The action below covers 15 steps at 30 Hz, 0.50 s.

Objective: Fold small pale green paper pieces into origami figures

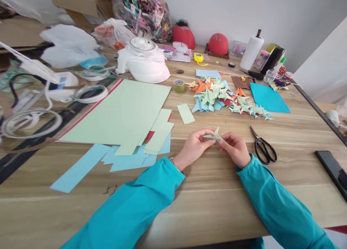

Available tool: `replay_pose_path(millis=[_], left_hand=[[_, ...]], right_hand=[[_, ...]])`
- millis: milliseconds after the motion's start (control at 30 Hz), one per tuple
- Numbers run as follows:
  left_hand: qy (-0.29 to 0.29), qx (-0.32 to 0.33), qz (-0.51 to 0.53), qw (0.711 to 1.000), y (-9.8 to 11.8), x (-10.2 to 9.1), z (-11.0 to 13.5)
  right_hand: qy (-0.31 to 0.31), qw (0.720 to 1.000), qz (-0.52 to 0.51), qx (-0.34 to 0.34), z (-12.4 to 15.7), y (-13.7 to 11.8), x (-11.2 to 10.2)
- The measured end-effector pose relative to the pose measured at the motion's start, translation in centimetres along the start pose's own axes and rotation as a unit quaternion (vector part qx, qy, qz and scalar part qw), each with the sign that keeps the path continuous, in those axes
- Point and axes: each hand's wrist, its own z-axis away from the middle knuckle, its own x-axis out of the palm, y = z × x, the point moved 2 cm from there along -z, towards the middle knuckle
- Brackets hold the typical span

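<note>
Wood-grain tabletop [217, 205] across my feed, crowded toward the pale wall [206, 14], and the action sits right at the near middle. I've got both hands on one piece: the left hand [195, 147] pinches a pale green folded paper figure [216, 136] between thumb and fingers, and the right hand [235, 147] grips its other side at the fingertips. It's up off the wood, between the two hands, with points sticking out up and to the left. Creases are clearly in, so I'd call this one well along; whether the last fold is made, I can't tell from here.

Beyond it, look at that pile of folded paper shapes [208, 93]! Green, blue, orange, some red, all spiky, too heaped for me to count. That's plenty done, I'd judge.

Now the flat stock: a light green rectangle [185, 114] lies alone near the pile, unfolded. Over on the left, light blue strips [80, 167] and light green strips [159, 137] lie partly under and beside a large light green sheet [116, 111], so paper remains unworked. Black-handled scissors [264, 147] rest to the right with nobody holding them.
</note>
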Motion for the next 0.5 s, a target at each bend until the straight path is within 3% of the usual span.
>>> replay_pose_path(millis=[133, 267, 500], left_hand=[[-0.011, -0.013, 0.005, 1.000, -0.30, 0.01, -0.10], [-0.013, -0.022, 0.000, 1.000, 0.04, 0.11, -0.06], [0.000, -0.051, -0.025, 0.998, -0.06, 0.16, 0.09]], right_hand=[[0.013, 0.998, -0.039, -0.049, 0.12, 0.12, 0.16], [0.001, 0.996, 0.006, -0.089, 0.13, 0.21, 0.15], [0.012, 1.000, -0.003, -0.026, -0.01, 0.32, -0.13]])
